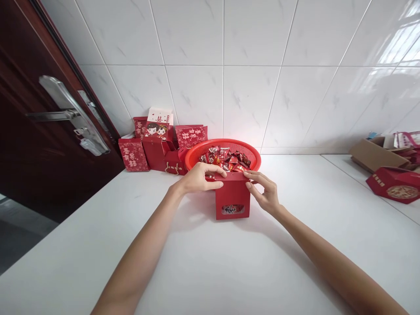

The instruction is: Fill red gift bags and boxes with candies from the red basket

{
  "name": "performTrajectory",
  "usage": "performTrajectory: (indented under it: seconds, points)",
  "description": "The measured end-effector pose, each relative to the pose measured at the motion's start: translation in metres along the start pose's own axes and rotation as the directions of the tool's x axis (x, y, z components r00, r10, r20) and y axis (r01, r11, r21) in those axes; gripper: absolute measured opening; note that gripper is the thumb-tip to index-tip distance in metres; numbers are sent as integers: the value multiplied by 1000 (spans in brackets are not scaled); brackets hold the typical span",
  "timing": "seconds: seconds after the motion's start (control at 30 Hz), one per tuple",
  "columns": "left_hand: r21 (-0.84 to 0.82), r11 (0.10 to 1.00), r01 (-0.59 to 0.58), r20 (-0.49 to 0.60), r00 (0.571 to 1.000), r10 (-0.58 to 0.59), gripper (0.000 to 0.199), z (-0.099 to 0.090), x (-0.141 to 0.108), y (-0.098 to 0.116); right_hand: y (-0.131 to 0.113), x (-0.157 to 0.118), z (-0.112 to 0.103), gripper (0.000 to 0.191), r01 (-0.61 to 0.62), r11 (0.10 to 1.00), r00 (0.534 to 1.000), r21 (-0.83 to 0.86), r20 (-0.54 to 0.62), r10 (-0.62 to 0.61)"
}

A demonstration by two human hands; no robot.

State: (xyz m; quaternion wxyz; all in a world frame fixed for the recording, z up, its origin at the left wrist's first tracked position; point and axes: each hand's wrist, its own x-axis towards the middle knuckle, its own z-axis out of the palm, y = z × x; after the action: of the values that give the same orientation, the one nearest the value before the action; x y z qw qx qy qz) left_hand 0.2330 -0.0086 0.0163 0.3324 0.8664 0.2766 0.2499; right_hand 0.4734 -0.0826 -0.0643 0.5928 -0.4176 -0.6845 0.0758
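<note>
A red gift box (232, 192) stands upright on the white counter, its small front window showing wrapped contents. My left hand (200, 178) pinches the box's top left corner between thumb and fingers. At the top right corner, my right hand (265, 190) grips the folded top edge in the same way. Right behind the box sits a red plastic basket (256, 154) holding many wrapped candies (234, 160). The box and my left fingers cover part of the basket's front rim.
Several red boxes (134, 155) stand against the tiled wall at the back left, one with a rope handle (173, 167). On the right are an open cardboard box (377, 153) and a red hexagonal box (397, 184). A dark door (39, 144) with a metal handle borders the counter's left side.
</note>
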Motion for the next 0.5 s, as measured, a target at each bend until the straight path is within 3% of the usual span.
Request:
performTrajectory:
  seconds: [0.13, 0.27, 0.4, 0.5]
  points:
    - [-34, 999, -1, 10, 1000, 1, 24, -1, 0, -3, -3, 2, 2, 20, -87, 996, 995, 23, -36, 88]
    - [-98, 995, 15, 25, 1000, -13, 27, -2, 2, -8, -4, 5, 3, 30, -219, 974, 975, 65, -19, 221]
    - [-150, 987, 64, 29, 998, -61, 40, -6, 2, -11, -1, 9, -5, 38, -273, 952, 961, 142, 90, 262]
    - [-172, 980, 103, 62, 994, -94, 35, -7, 2, -11, 0, 12, -12, 42, -329, 922, 936, 206, 203, 289]
